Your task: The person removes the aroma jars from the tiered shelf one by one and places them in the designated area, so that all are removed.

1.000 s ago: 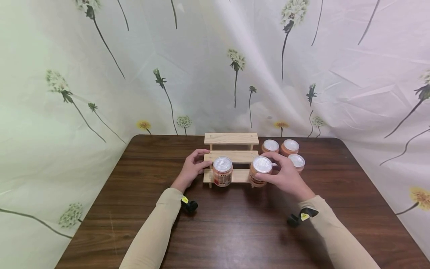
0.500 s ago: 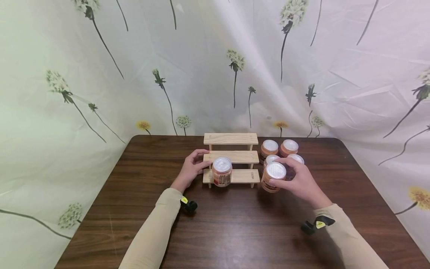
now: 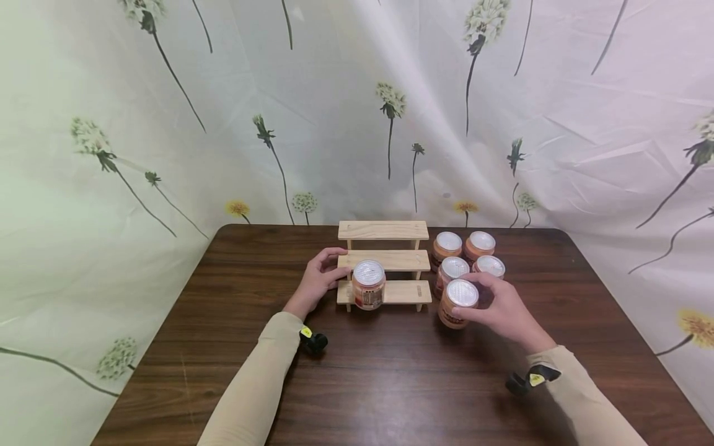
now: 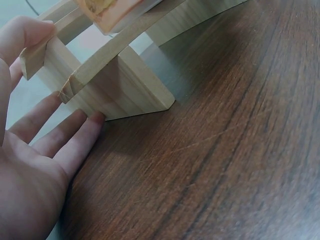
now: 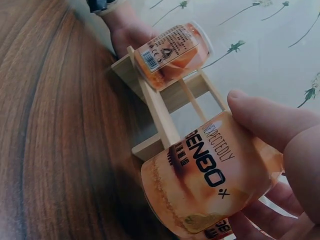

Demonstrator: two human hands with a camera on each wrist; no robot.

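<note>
A three-step wooden rack (image 3: 385,261) stands near the back of the brown table. My left hand (image 3: 317,282) rests against its left end; in the left wrist view the thumb lies on a step's end and straight fingers (image 4: 75,142) touch the side. One orange-labelled jar with a clear lid (image 3: 369,286) stands on the lowest step, left of middle. To the right of the rack, my right hand (image 3: 504,310) grips a second such jar (image 5: 200,175) between thumb and fingers. I cannot tell whether that jar's base touches the table.
Several similar jars stand in a group right of the rack, among them a back-left jar (image 3: 447,248) and a front-left jar (image 3: 453,272), just behind the gripped one. A flower-printed curtain (image 3: 334,124) hangs behind the table (image 3: 379,384).
My right hand has carried its jar off the right end of the lowest step, rightward and nearer to me, uncovering a jar behind it. My left hand stays where it was.
</note>
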